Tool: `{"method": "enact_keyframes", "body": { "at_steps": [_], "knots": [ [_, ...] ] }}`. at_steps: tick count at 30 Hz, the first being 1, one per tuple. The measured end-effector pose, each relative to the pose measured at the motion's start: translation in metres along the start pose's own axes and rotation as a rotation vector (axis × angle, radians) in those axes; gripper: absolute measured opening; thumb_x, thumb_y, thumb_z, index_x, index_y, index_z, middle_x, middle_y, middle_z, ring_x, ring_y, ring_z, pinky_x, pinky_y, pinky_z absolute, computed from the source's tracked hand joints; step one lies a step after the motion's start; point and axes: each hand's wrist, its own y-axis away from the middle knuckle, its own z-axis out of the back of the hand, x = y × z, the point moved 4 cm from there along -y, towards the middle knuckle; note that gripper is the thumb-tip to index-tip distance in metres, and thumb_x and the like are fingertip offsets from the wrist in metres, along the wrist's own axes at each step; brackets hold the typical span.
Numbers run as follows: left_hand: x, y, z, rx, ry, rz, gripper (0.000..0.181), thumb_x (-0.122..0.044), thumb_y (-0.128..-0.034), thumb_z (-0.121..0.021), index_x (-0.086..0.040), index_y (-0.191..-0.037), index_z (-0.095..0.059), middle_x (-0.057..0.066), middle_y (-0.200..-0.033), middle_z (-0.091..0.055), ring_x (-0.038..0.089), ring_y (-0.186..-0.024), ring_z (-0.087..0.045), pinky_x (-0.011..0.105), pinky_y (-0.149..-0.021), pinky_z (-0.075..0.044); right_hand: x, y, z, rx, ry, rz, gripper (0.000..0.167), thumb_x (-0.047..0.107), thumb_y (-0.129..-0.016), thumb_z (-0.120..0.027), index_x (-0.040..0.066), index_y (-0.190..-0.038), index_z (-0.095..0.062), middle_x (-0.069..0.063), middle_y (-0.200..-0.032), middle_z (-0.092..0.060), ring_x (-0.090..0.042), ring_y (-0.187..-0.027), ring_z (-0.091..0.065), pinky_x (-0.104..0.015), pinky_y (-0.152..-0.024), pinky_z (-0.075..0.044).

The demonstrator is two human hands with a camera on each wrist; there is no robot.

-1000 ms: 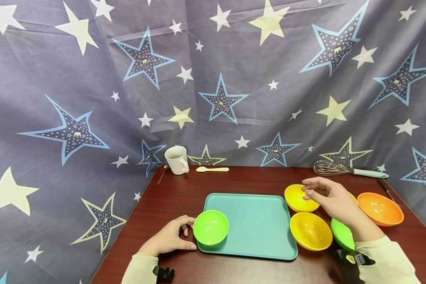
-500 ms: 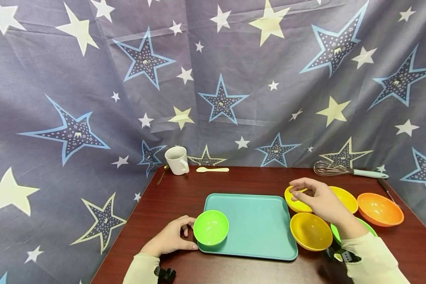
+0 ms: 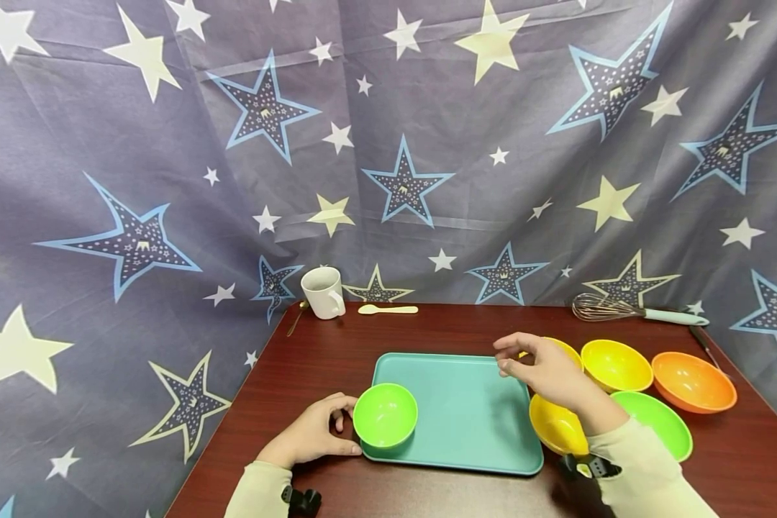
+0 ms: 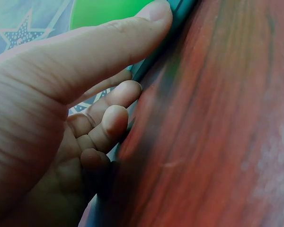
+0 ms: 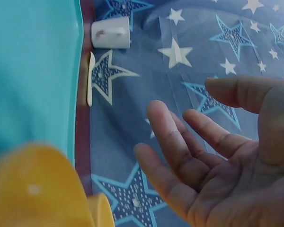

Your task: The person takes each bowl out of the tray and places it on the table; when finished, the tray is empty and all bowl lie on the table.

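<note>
My left hand [image 3: 314, 430] lies at the left edge of the teal tray [image 3: 469, 414], beside a light green bowl [image 3: 385, 415] on the tray's left side. Its fingers are loosely bent. In the left wrist view the thumb [image 4: 109, 45] overlaps the tray rim and bowl; firm contact cannot be told. My right hand [image 3: 550, 370] hovers above the tray's right edge with nothing in it, its fingers [image 5: 168, 137] spread and slightly bent. It partly covers one yellow bowl [image 3: 566, 350] and a deeper yellow bowl [image 3: 553, 428] below it.
Right of these are another yellow bowl [image 3: 617, 365], a second green bowl [image 3: 657, 424] and an orange bowl [image 3: 694, 383]. A whisk [image 3: 641, 311] lies at the back right. A white mug [image 3: 324, 293] and pale spoon [image 3: 387, 309] are at the back left, before a star-patterned cloth [image 3: 414, 93].
My right hand has moved left, from over the yellow bowls to the tray's right edge, uncovering the right-hand yellow and green bowls. My left hand has stayed nearly still.
</note>
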Motion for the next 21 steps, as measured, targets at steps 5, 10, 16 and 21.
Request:
{"method": "enact_keyframes", "body": {
  "at_steps": [5,10,16,21],
  "knots": [
    [0.000,0.000,0.000,-0.001,0.001,-0.004,0.065,-0.045,-0.0753,-0.095,-0.035,-0.132,-0.064,-0.009,-0.106,-0.063,0.017,-0.084,-0.058,0.028,-0.075,-0.051,0.004,-0.006,-0.019,0.030,-0.014,0.007,0.028,0.010,-0.099,-0.071,0.004,-0.126,-0.067,-0.009,-0.107,-0.071,-0.029,-0.090,-0.072,-0.029,-0.082,-0.057],
    [-0.002,0.001,0.001,-0.003,0.004,-0.008,0.065,-0.045,-0.0752,-0.095,-0.034,-0.131,-0.065,-0.009,-0.105,-0.063,0.019,-0.084,-0.058,0.028,-0.074,-0.050,0.009,-0.013,-0.035,0.043,-0.006,0.021,0.029,0.012,-0.096,-0.074,0.005,-0.123,-0.068,-0.009,-0.105,-0.071,-0.027,-0.085,-0.071,-0.032,-0.078,-0.057],
    [-0.001,0.001,0.000,-0.004,0.000,-0.004,0.064,-0.045,-0.0756,-0.095,-0.034,-0.131,-0.064,-0.009,-0.105,-0.063,0.018,-0.084,-0.058,0.028,-0.074,-0.050,0.011,-0.020,-0.054,0.084,-0.010,0.011,0.030,0.013,-0.096,-0.075,0.006,-0.125,-0.068,-0.008,-0.105,-0.071,-0.033,-0.087,-0.071,-0.035,-0.078,-0.057],
    [-0.001,0.000,0.000,-0.003,0.000,-0.003,0.064,-0.046,-0.0755,-0.095,-0.035,-0.131,-0.065,-0.009,-0.106,-0.063,0.019,-0.084,-0.059,0.028,-0.074,-0.050,0.011,-0.022,-0.069,0.112,0.022,0.014,0.031,0.016,-0.097,-0.075,0.009,-0.126,-0.068,-0.005,-0.106,-0.072,-0.023,-0.086,-0.069,-0.036,-0.077,-0.056]
  ]
}}
